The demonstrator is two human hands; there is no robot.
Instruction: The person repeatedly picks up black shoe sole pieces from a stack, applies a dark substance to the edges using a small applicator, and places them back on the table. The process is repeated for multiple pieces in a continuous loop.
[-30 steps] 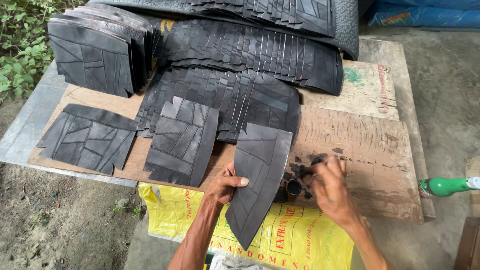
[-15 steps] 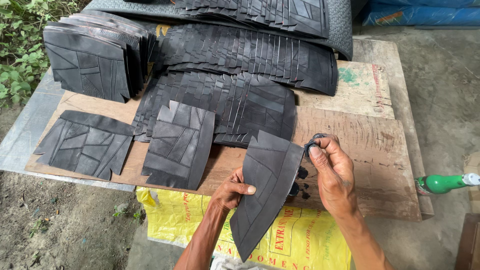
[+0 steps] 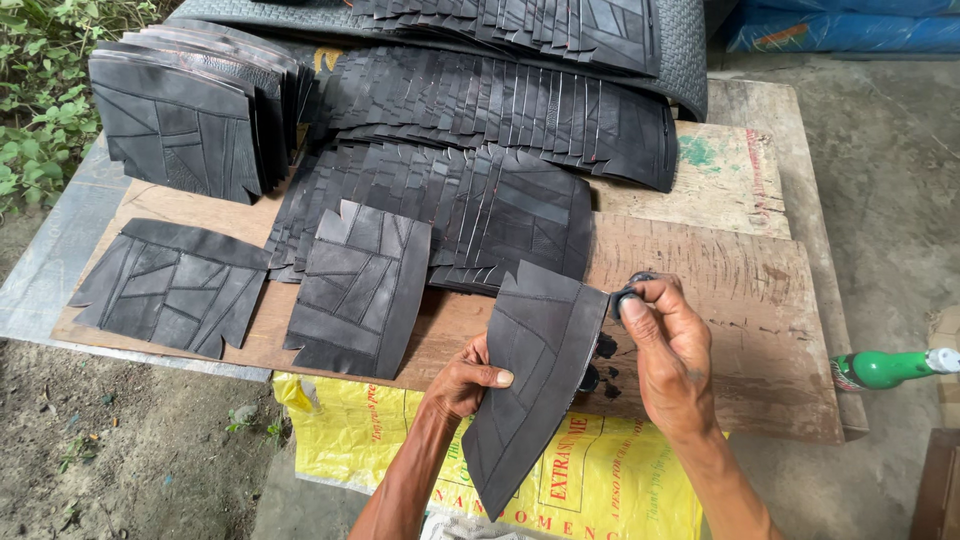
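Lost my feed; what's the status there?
Left hand grips black rubber piece. Right hand pinches small black part at its edge. Nothing obstructing.

A black rubber sheet (image 3: 530, 385), scored with angular lines and tapering to a point at its lower end, stands tilted over the wooden board's (image 3: 720, 300) near edge. A small black ring (image 3: 628, 296) sits against the sheet's upper right corner.

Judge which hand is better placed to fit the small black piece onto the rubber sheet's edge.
Right, probably: the right hand already pinches the small black piece at the rubber sheet edge; the left hand steadies it.
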